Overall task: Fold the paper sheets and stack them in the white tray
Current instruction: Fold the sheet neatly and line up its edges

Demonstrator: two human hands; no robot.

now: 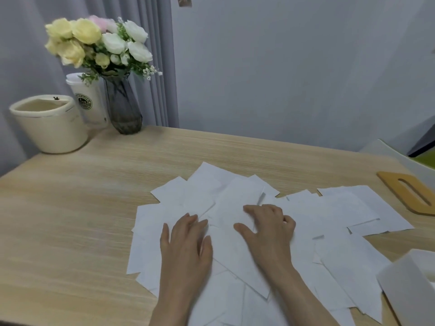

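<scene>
Two hands on the pile of paper sheets [270, 243] on the counter [82, 208]. Sheets overlap; count not resolvable, well over ten. Left hand [186, 245] lies flat on the pile, fingers [191, 220] straight, gripping nothing. Right hand [268, 234] rests on the pile, fingers partly curled; grip probably none. One white tray [409, 276] right of pile. Beyond the pile: one vase [122, 107], one cup [90, 102], one pot [51, 123].
</scene>
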